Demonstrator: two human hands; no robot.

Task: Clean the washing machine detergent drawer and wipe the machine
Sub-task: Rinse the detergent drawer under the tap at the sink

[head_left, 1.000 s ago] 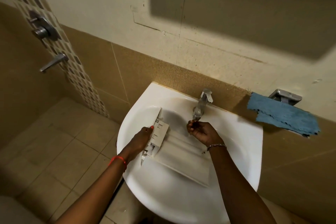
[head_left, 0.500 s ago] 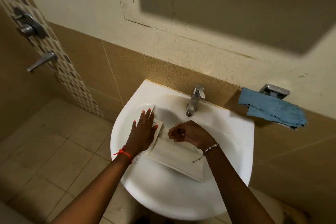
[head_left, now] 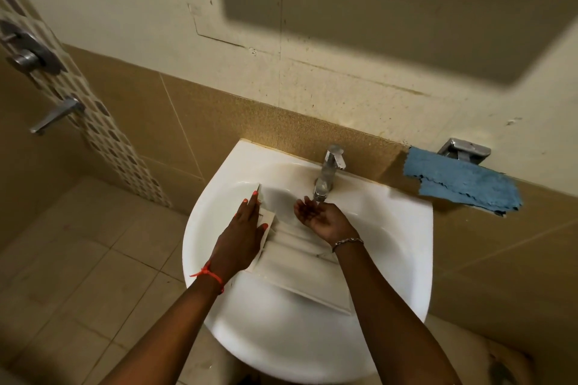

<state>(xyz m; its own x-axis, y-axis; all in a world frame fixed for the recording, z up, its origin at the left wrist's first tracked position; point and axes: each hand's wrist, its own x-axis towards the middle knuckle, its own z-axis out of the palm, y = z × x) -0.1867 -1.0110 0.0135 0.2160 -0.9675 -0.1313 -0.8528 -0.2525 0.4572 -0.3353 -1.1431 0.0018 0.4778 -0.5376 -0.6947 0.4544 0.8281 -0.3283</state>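
Lying across the basin (head_left: 391, 222), the drawer (head_left: 300, 262) runs its long axis from upper left, where its front panel stands against the bowl wall, down to lower right near the front rim.

Left hand (head_left: 240, 237): flat, fingers extended and together, pressed on the drawer's front end. It pins the drawer and does not wrap it; nothing is clasped. This hand is the nearer to the drawer and is touching it.

Drawer body: compartments face up, between the two forearms. Whether water is running over them cannot be told.

Right hand (head_left: 319, 216): palm up, fingers loosely cupped, empty, just under the tap (head_left: 325, 178) spout and above the drawer's upper edge. Contact with the drawer is not clear.

Cloth (head_left: 459, 184): blue, draped on the ledge right of the basin, well apart from both hands, nearer the right.

Assessment: the rinse stage appears in hand. The next move likely brings the cupped hand down and left onto the compartments while the left steadies. Risk: the drawer sliding on the wet bowl.
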